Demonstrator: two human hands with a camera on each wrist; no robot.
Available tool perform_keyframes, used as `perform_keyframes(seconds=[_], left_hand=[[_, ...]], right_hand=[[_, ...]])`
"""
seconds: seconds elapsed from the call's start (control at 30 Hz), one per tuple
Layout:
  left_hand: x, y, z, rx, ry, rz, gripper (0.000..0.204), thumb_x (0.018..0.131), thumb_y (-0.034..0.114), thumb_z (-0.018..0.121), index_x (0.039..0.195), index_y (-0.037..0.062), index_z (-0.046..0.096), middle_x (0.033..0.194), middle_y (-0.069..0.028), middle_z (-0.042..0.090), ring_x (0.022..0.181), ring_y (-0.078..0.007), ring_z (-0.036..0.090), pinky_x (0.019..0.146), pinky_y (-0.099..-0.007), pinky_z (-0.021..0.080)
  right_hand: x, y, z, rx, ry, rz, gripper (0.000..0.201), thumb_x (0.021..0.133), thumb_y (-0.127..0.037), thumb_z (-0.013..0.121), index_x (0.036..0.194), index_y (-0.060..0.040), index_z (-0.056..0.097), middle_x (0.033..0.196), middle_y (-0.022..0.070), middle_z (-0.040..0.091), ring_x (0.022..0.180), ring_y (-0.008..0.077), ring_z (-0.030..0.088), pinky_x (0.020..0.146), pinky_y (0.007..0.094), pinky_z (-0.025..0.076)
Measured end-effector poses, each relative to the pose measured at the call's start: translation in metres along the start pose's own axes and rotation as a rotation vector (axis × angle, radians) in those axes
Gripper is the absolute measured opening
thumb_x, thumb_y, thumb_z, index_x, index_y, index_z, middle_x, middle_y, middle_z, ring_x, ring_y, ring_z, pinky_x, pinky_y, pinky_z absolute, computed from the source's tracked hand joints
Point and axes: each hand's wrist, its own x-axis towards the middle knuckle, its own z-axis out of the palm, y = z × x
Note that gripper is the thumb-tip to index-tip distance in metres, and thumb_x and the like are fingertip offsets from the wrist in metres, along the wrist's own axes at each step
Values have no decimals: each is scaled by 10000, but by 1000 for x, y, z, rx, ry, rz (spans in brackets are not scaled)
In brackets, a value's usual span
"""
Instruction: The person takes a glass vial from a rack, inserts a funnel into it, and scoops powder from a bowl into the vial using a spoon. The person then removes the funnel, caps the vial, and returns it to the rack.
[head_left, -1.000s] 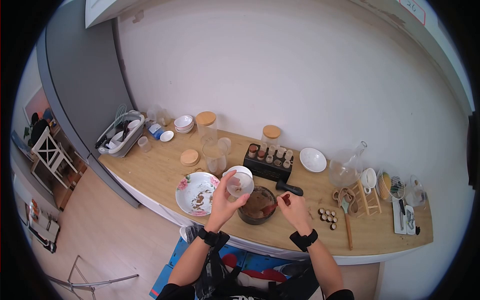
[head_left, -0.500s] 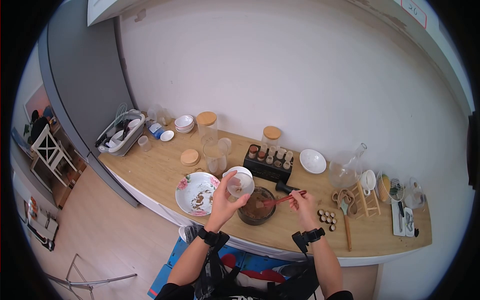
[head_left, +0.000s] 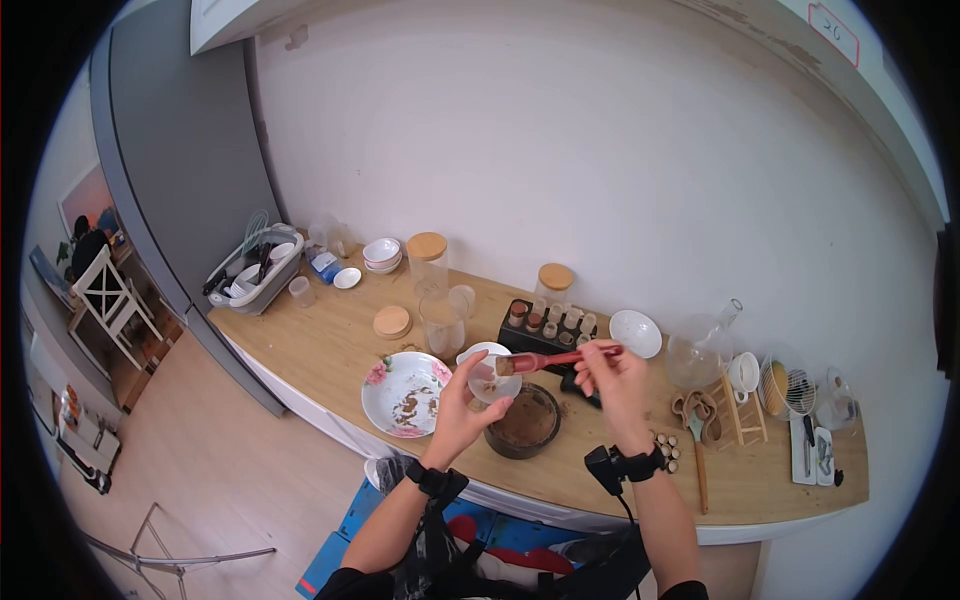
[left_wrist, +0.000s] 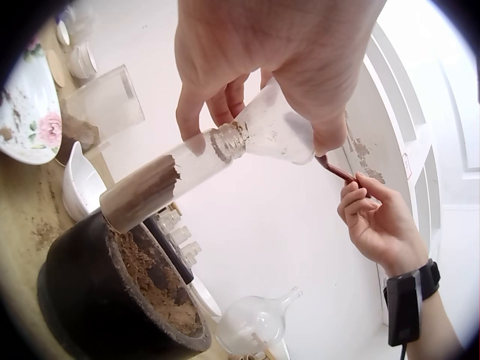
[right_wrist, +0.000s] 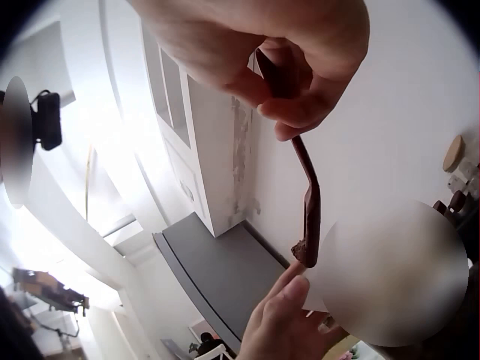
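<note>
Wooden countertop (head_left: 330, 345) runs along a white wall, crowded with kitchen and lab ware. Near its front edge stands a dark mortar-like bowl (head_left: 523, 421) filled with brown powder. Just above that bowl the left hand (head_left: 462, 398) holds a small clear glass bottle (head_left: 492, 379), fingers and thumb curled round its body; the left wrist view shows the bottle tilted, its neck packed with brown powder and pointing down toward the bowl's rim. The right hand (head_left: 612, 375) pinches the end of a red spoon (head_left: 545, 360) between thumb and fingertips, the spoon lying nearly level with its loaded tip at the bottle's mouth. To the left of the bowl sits a floral plate (head_left: 403, 392) dusted with brown powder. Behind the hands are a black rack of test tubes (head_left: 545, 325), a tall glass jar with a wooden lid (head_left: 428, 262), a loose wooden lid (head_left: 392, 321) and a round-bottomed glass flask (head_left: 697, 353). A dish rack (head_left: 255, 268) stands at the far left end.
</note>
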Motion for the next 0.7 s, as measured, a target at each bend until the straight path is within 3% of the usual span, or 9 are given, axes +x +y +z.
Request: perform_keyframes(seconds=[0.5,0.7], left_hand=[[0,-3,0,13,13,23,742,740,59,775,1379,48,399,1133,-82,531,1080,-188,552,951,-345,489],[-1,-4,-2,2,25,15,737,741,61,776,1377,46,403,1131,-83,530,1076,-186,552,950,-346,490]], right_hand=[[-22,8,10,-334,-236,-267,133,890,-59,640,1005,8,650,843,41,631,696,87,600,635,218,484],[-20,6,-10,-60,46,-223,173,922,-152,632,1006,-1,644,815,29,622,669,74,572,561,202,429]])
